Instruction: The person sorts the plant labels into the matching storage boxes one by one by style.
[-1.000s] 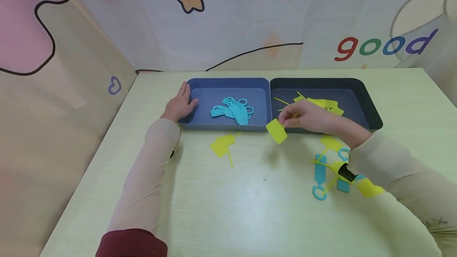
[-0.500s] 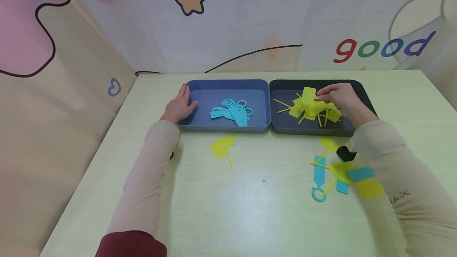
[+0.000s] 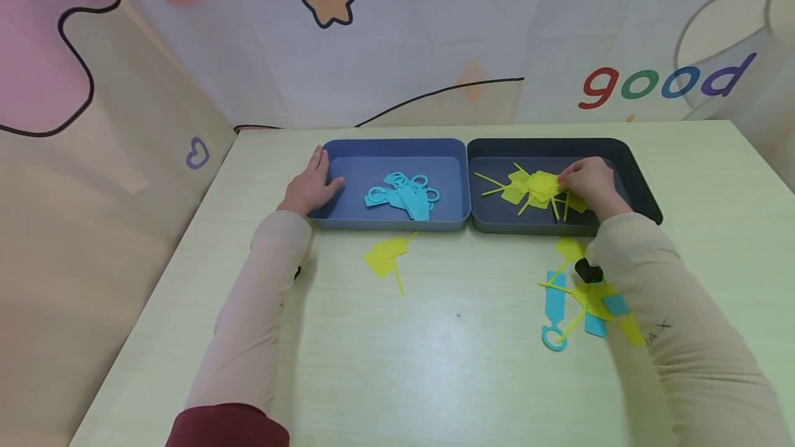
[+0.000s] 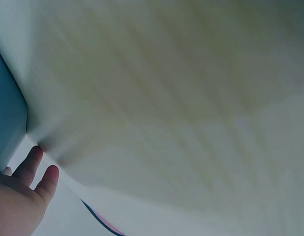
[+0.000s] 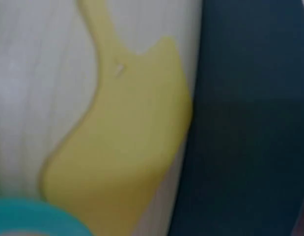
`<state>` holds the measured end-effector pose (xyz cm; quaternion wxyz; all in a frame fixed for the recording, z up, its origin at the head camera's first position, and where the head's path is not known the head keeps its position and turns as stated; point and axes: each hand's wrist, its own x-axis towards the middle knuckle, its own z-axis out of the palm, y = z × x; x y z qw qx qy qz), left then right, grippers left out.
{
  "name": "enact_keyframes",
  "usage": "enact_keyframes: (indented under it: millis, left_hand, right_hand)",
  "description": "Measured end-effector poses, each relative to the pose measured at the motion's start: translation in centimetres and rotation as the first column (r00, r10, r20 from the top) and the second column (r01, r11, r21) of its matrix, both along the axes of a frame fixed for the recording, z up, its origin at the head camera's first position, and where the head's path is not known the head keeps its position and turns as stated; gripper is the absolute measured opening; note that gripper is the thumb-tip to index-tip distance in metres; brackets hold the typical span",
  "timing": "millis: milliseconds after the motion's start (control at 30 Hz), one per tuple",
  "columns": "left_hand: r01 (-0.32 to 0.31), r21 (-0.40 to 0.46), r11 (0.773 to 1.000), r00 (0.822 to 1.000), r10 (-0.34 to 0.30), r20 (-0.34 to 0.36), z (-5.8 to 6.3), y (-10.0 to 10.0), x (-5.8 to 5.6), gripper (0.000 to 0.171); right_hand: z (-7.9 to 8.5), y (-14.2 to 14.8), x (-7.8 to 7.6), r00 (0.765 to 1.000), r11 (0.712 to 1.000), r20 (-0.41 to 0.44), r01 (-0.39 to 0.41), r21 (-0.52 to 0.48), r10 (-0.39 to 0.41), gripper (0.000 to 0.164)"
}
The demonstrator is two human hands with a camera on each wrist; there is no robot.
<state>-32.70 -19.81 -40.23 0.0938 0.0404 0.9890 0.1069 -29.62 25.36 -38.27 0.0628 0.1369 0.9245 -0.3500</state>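
Note:
My left hand (image 3: 310, 185) lies open at the left end of the blue tray (image 3: 397, 225), thumb over its rim; the left wrist view shows fingers (image 4: 46, 184) against its outside. In that tray is a bunch of turquoise ring-ended tags (image 3: 413, 199). My right hand (image 3: 593, 186) is inside the black tray (image 3: 646, 205), fingertips together at the heap of yellow stemmed tags (image 3: 518, 190). It pinches one yellow tag (image 3: 543, 185) by the stem side, low on the heap. The right wrist view shows only a loose yellow tag (image 5: 117, 123) beside the black tray's wall.
Two overlapping yellow tags (image 3: 385, 254) lie in front of the blue tray. At the right, under my forearm, are more yellow tags (image 3: 593, 299) mixed with turquoise ones (image 3: 555, 305). A printed cloth wall (image 3: 422, 33) stands behind the table.
My right hand carried a yellow tag from the front of the trays rightward over the black tray, then lowered it onto the yellow heap. The left hand stayed in place.

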Motion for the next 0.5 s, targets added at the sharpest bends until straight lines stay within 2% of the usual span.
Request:
enact_keyframes:
  millis: [133, 367, 500]
  left_hand:
    - [-0.001, -0.005, 1.000, 1.000, 0.001, -0.002, 0.20, 0.10, 0.15, 0.076]
    - [-0.005, -0.004, 1.000, 1.000, 0.005, -0.007, 0.17, 0.08, 0.12, 0.075]
    - [-0.005, -0.002, 1.000, 1.000, 0.005, -0.005, 0.08, 0.03, 0.08, 0.076]
  right_hand:
    - [-0.01, -0.22, 0.20, 1.000, 0.998, -0.002, -0.018, 0.066, 0.019, 0.022]
    - [0.28, -0.52, 0.24, 0.999, 0.987, 0.037, 0.001, 0.160, -0.007, 0.024]
    - [0.29, -0.55, 0.19, 0.999, 0.983, 0.050, 0.001, 0.182, -0.010, 0.022]
